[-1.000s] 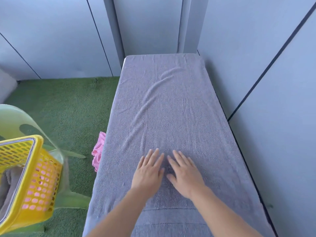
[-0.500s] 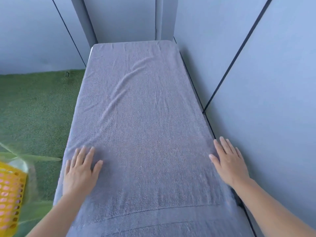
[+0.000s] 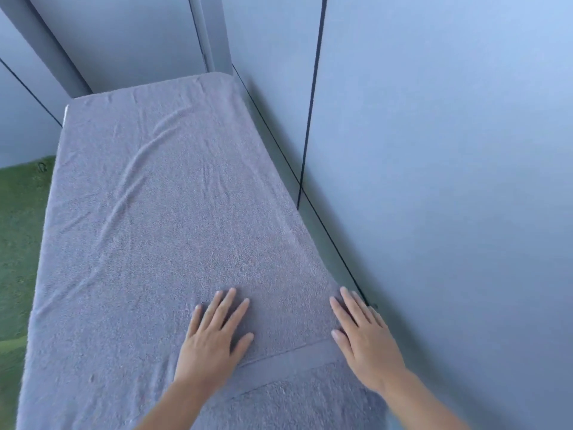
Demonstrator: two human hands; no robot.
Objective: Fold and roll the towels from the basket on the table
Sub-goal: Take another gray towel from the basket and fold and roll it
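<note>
Towel beneath left hand and right hand, both flat and spread; wall close right, turf left.

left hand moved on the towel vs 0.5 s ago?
Yes. The left hand has moved rightward across the grey towel, from its left edge to past the middle, toward the wall and near the right hand.

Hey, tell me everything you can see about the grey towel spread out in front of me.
The grey towel looks like terry cloth, spread flat lengthwise and covering the surface under it. A smooth woven band crosses its near end. Long diagonal creases mark the far half. Its right edge lies beside the wall. The left hand and right hand rest flat on it, fingers straight, near the band.
</note>
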